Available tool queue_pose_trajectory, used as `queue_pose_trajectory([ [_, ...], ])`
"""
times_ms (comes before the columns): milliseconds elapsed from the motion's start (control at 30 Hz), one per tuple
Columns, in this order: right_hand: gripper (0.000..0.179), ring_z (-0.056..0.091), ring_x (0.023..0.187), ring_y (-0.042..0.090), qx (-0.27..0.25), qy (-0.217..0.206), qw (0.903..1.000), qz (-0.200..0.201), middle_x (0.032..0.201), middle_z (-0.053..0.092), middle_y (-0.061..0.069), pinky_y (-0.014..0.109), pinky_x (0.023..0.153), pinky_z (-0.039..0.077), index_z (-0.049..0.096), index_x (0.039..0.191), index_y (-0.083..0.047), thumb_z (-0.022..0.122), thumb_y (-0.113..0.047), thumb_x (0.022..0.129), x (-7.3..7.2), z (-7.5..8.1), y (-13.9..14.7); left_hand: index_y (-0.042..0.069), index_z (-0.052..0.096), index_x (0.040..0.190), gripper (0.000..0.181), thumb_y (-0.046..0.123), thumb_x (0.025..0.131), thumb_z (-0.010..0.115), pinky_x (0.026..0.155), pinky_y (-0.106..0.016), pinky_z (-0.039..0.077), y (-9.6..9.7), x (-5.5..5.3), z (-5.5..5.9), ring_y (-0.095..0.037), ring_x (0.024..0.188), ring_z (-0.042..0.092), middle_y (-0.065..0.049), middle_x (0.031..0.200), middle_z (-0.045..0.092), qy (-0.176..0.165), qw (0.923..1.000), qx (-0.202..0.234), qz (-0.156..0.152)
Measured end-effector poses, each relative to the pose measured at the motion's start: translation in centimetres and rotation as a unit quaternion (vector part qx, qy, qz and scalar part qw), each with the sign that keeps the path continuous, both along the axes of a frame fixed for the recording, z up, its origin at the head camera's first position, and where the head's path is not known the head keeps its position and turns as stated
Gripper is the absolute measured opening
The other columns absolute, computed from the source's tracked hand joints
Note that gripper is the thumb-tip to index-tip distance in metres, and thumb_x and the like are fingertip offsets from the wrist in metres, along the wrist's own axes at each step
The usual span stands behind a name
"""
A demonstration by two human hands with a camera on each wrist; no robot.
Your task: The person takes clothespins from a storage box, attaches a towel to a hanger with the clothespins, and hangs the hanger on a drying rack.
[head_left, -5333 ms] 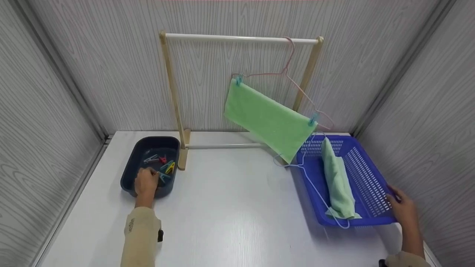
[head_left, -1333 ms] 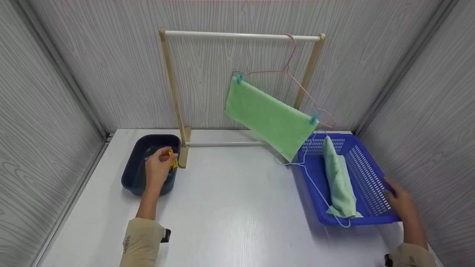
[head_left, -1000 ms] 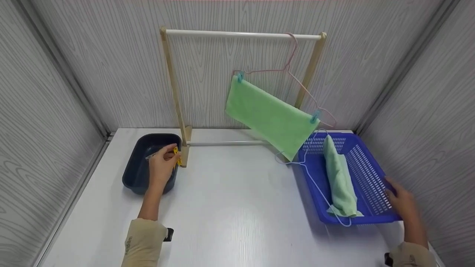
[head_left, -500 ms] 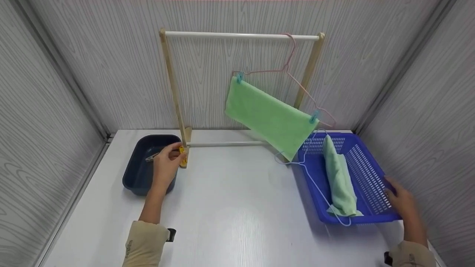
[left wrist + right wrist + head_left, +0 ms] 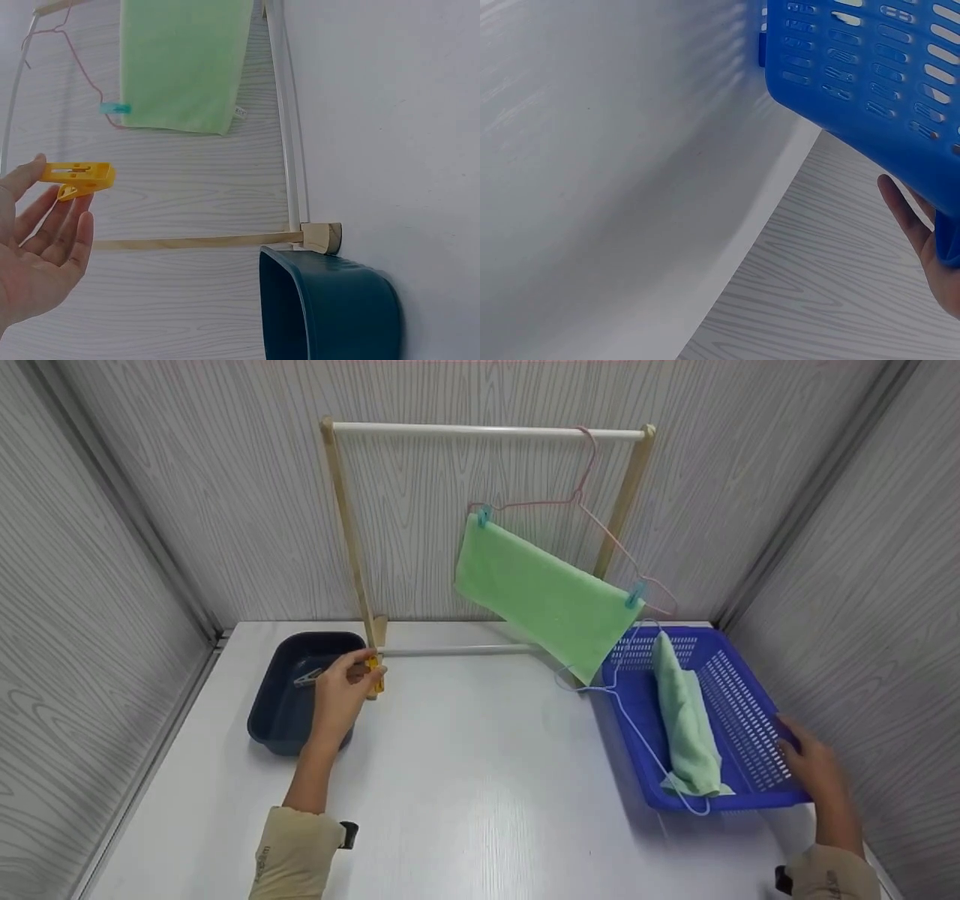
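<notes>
My left hand [image 5: 341, 694] pinches a yellow clothespin [image 5: 79, 176] between thumb and fingertips, just right of the dark bin [image 5: 262, 712]. Inside that bin a pale clothespin [image 5: 307, 678] shows; my hand hides part of the bin. My right hand [image 5: 817, 769] grips the right rim of the blue basket [image 5: 750, 804]. A light green cloth [image 5: 686, 735] lies in the basket, and a pale blue hanger [image 5: 637, 727] leans across its left side. On the rack's top bar hangs a pink hanger [image 5: 540, 502], tilted, with a green cloth [image 5: 547, 592] held by two teal clothespins [image 5: 634, 595].
The wooden rack [image 5: 347, 525] with its white top bar [image 5: 480, 430] stands at the back of the white table [image 5: 480, 780]. A lower bar [image 5: 465, 649] joins its feet. Wood-grain panels [image 5: 112, 607] enclose the back and both sides.
My left hand has picked the yellow clothespin from the dark bin, lifted it and drifted right past the bin's rim. My right hand has stayed on the basket.
</notes>
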State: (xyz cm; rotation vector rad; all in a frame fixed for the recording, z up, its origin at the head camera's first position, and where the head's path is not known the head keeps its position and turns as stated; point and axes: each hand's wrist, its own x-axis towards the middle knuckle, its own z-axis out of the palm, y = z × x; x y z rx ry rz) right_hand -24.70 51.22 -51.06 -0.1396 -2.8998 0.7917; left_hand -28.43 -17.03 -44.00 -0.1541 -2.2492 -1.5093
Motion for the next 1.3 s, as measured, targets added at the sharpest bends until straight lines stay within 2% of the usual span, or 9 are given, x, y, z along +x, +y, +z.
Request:
queue_pose_trajectory([
  [300, 0.047, 0.027, 0.117, 0.058, -0.012, -0.016, 0.9998, -0.002, 0.132, 0.028, 0.039, 0.069, 0.089, 0.021, 0.029, 0.14, 0.001, 0.038, -0.019, 0.1, 0.2, 0.2, 0.0, 0.0, 0.063, 0.111, 0.032, 0.012, 0.082, 0.07, 0.064, -0.016, 0.048, 0.0, 0.0, 0.0, -0.02, 0.085, 0.06, -0.014, 0.101, 0.062, -0.007, 1.0, -0.001, -0.005],
  [600, 0.048, 0.027, 0.118, 0.057, -0.019, -0.009, 0.9998, -0.001, 0.132, 0.028, 0.039, 0.068, 0.09, 0.021, 0.029, 0.139, 0.005, 0.039, -0.02, 0.099, 0.3, 0.9, -0.3, 0.0, 0.062, 0.112, 0.032, 0.012, 0.083, 0.069, 0.067, -0.017, 0.049, -0.1, 0.1, 0.0, -0.021, 0.088, 0.06, -0.014, 0.104, 0.061, -0.014, 0.9999, 0.002, -0.005],
  [867, 0.036, 0.033, 0.114, 0.056, 0.014, 0.081, 0.996, 0.036, 0.129, 0.036, 0.036, 0.066, 0.09, 0.025, 0.043, 0.129, 0.009, 0.045, -0.009, 0.097, 0.0, 2.7, -1.8, 0.0, 0.063, 0.11, 0.03, 0.011, 0.082, 0.069, 0.062, -0.017, 0.049, 0.0, 0.3, 0.1, -0.02, 0.085, 0.061, -0.012, 0.101, 0.062, 0.006, 0.9999, 0.008, -0.008],
  [1133, 0.033, 0.035, 0.115, 0.054, 0.006, 0.104, 0.9925, 0.064, 0.13, 0.039, 0.032, 0.066, 0.09, 0.026, 0.049, 0.126, 0.005, 0.049, -0.007, 0.095, 0.1, 4.4, -4.3, 0.0, 0.063, 0.11, 0.031, 0.011, 0.083, 0.069, 0.061, -0.017, 0.05, 0.1, 0.4, 0.1, -0.021, 0.084, 0.061, -0.013, 0.1, 0.062, 0.0, 1.0, -0.001, -0.006],
  [1300, 0.03, 0.036, 0.115, 0.052, 0.005, 0.118, 0.9893, 0.086, 0.129, 0.042, 0.03, 0.066, 0.088, 0.027, 0.052, 0.122, 0.006, 0.05, -0.004, 0.094, 0.1, 5.1, -6.2, -0.001, 0.064, 0.108, 0.029, 0.009, 0.082, 0.07, 0.061, -0.016, 0.049, 0.2, 0.3, 0.2, -0.021, 0.084, 0.061, -0.012, 0.1, 0.062, 0.015, 0.9998, -0.014, 0.001],
])
